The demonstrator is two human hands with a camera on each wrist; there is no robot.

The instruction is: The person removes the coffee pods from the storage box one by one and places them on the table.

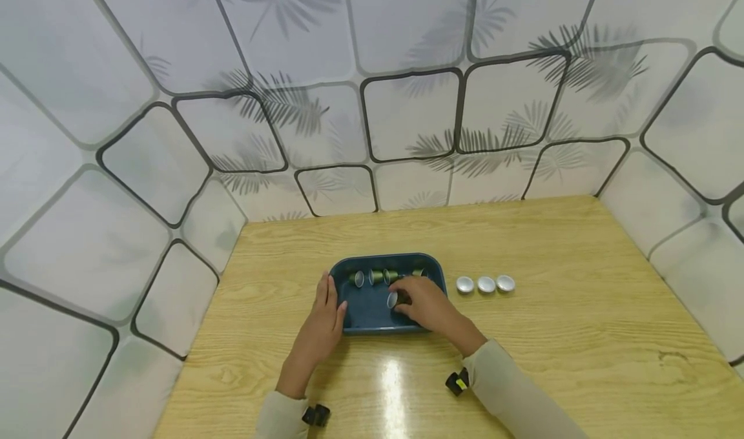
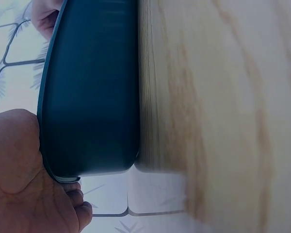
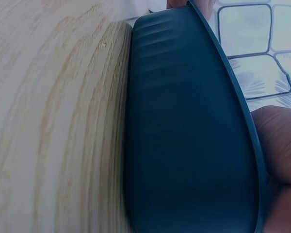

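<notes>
A dark blue tray (image 1: 372,328) sits on the wooden table with several green coffee capsules inside, among them one capsule (image 1: 376,276) lying on its side near the back wall. My left hand (image 1: 316,326) holds the tray's left rim, thumb on the inner side and fingers along the outside. Over the tray's right part, my right hand (image 1: 427,303) pinches a coffee capsule (image 1: 392,300) between thumb and fingers, its silver lid facing left. Both wrist views show mainly the tray's outer wall (image 2: 92,87), and the held capsule is hidden there.
Right of the tray, three capsules stand in a row with silver lids up: the left capsule (image 1: 464,285), middle capsule (image 1: 486,285) and right capsule (image 1: 506,283). Patterned cloth walls (image 1: 413,116) enclose the table (image 1: 581,336) at the back and both sides.
</notes>
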